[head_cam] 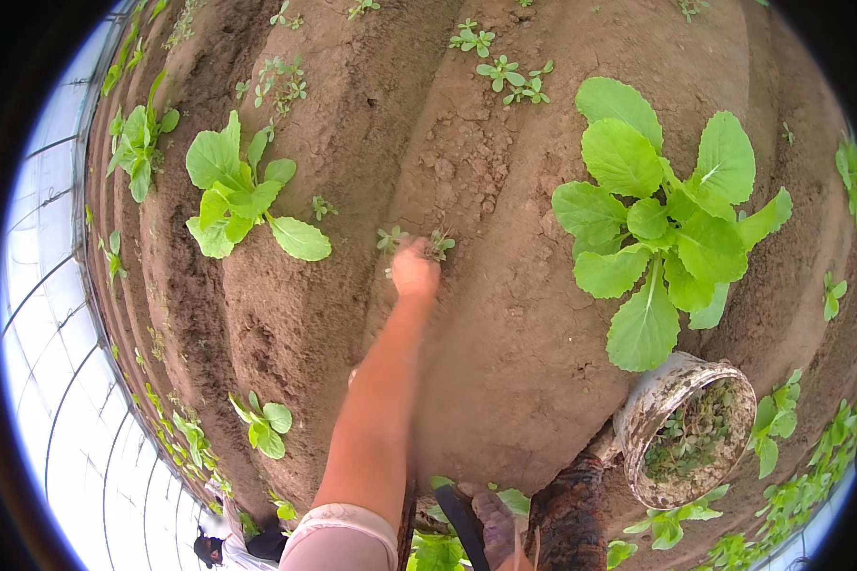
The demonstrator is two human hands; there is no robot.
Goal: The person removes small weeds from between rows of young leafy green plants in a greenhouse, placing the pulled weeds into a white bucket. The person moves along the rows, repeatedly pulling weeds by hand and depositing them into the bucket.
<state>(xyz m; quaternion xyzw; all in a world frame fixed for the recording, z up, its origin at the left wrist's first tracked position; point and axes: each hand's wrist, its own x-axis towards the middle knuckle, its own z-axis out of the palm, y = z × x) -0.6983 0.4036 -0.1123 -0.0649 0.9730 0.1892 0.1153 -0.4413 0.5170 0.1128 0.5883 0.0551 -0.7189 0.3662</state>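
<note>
My bare left hand reaches down to the soil, its fingers closed around small green weeds. Leafy tips of a weed stick out on the right side of the fist, and another weed sprig shows on its left. The fingertips are hidden by the hand. Low in the picture, a purplish-grey shape looks like my gloved right hand, mostly cut off. Beside it runs a black strip; whether it is held cannot be told. A dirt-caked white bucket, tilted, holds pulled weeds.
A large leafy green plant grows at right, partly over the bucket. Smaller leafy plants stand on the left soil ridge. Purslane-like weeds grow farther up the furrow. Another person is at lower left, near a translucent greenhouse wall.
</note>
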